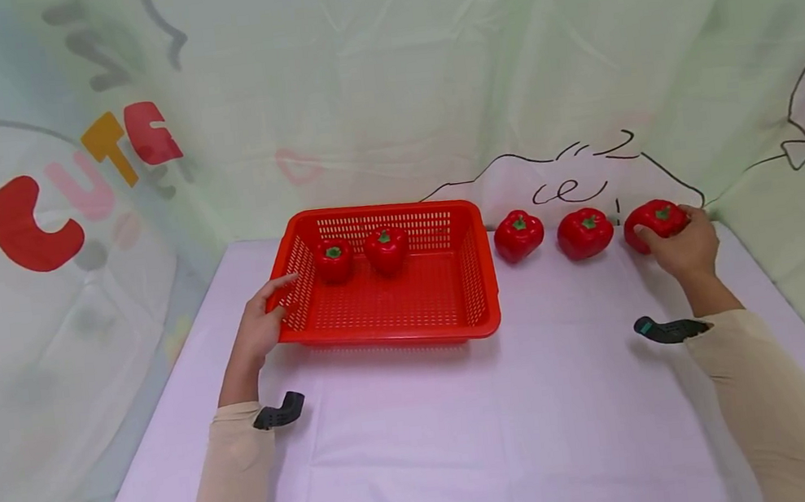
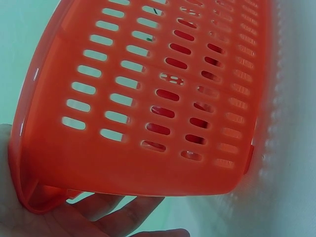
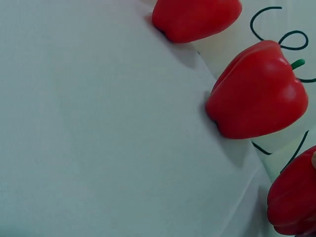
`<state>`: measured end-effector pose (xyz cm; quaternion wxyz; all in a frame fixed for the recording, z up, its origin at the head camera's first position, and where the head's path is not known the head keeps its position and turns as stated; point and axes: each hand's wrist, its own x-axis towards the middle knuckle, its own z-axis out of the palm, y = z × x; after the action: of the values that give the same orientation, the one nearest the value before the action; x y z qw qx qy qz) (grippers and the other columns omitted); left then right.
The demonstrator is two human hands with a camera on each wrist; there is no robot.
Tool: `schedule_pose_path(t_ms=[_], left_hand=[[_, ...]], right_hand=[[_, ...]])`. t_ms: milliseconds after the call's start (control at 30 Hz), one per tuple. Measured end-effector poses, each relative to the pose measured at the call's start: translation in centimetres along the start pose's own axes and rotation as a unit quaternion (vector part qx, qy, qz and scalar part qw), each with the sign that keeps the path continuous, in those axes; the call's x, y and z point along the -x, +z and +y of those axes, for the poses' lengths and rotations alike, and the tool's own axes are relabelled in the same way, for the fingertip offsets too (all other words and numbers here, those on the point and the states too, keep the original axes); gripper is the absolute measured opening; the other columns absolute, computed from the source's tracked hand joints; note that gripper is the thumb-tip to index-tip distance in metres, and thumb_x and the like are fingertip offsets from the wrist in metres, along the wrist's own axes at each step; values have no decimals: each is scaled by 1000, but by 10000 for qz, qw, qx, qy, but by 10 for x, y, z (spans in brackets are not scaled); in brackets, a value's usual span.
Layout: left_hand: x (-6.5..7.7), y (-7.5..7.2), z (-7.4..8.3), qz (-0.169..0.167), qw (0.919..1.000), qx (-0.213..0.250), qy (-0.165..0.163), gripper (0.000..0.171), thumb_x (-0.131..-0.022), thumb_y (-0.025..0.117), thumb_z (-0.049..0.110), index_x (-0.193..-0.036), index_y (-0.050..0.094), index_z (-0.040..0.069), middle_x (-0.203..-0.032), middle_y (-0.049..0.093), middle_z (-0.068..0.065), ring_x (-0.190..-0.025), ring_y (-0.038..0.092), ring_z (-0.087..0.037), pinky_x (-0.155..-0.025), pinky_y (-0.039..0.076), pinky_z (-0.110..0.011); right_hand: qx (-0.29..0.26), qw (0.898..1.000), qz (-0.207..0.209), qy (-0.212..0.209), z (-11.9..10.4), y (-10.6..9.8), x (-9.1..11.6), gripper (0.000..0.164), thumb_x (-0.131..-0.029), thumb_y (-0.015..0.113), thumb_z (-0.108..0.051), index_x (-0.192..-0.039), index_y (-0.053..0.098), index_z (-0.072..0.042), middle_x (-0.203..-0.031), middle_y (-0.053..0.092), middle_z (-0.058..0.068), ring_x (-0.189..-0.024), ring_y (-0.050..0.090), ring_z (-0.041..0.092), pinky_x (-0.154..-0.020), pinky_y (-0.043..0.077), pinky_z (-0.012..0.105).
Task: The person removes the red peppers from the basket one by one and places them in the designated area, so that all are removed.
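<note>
A red perforated plastic basket (image 1: 390,338) stands on the table at centre left, with two red bell peppers (image 1: 334,261) with green stems inside it, towards the back left. My left hand (image 1: 259,325) grips the basket's left rim; the left wrist view shows its fingers (image 2: 123,217) at the corner below the slotted wall. At the far right, my right hand (image 1: 690,252) holds a red bell pepper (image 1: 657,218) between thumb and fingers. Only part of that pepper (image 3: 296,197) shows at the right wrist view's edge.
Two more bell peppers, one nearer the basket (image 1: 519,236) and one in the middle (image 1: 585,233), line the table's back edge. A white cloth (image 1: 503,437) covers the table. A printed curtain (image 1: 385,81) hangs behind. Black wrist mounts (image 1: 669,330) stick out from both sleeves.
</note>
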<state>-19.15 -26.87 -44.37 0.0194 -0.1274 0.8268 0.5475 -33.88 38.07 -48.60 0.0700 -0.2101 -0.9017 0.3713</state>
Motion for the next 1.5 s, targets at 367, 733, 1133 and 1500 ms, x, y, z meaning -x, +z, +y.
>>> schedule_pose_path(t_ms=[367,733,1133,1500], left_hand=[[2,1,2,-12,10000,37,-13,54,-98,41,4,-144,48,32,-157,35,-10,-116,55,-35,-81,59,-32],[0,1,1,83,9999,-130,-7,53,-97,42,5,-142,50,31,-155,37,-10,-114,55,-33,-79,58,-29],[4,-2,2,103,9999,-124,-60,52,-98,42,6,-144,48,31,-156,35,-11,-116,54,-34,-79,58,-30],[2,1,2,22,9999,-129,74,53,-98,42,5,-143,49,30,-156,36,-11,-119,52,-35,-83,58,-34]], right_hand=[[269,9995,-152,-99,-14,-7,26,85,-96,52,-39,-155,4,1,-160,12,29,-149,13,47,-108,34,66],[464,9976,431,-264,-33,-13,34,83,-95,50,-42,-158,6,-12,-161,11,23,-150,10,39,-106,38,67],[-1291,9633,-1715,-1610,-230,-1,130,79,-92,64,-41,-156,20,-31,-162,28,6,-148,30,30,-113,39,51],[-302,9225,-3462,-1681,-306,133,162,85,-84,76,-31,-152,30,-10,-147,43,17,-132,44,32,-106,47,47]])
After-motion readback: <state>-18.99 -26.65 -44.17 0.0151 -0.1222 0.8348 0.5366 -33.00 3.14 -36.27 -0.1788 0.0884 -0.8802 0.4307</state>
